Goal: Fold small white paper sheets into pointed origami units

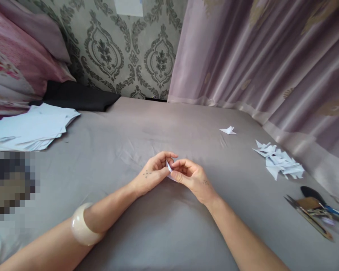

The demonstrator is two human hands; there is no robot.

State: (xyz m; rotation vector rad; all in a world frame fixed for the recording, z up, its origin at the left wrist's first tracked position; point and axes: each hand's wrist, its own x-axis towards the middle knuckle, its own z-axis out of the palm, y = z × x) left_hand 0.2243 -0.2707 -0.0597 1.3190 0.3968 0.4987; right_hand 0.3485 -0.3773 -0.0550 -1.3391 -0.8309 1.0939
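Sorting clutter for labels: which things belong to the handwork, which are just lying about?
Likely work: paper piece held by left hand and right hand; folded-paper pile; lone folded piece; perhaps paper stack.
Apparently lying about: dark cloth; pointed tool.

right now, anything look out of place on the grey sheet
On the right, one white folded paper lies apart from the heap of folded papers, so it looks slightly stray. A pixelated patch at left hides what is there.

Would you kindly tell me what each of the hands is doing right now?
Left hand: closed, pinching the small folded white paper.
Right hand: closed, holding the same paper.
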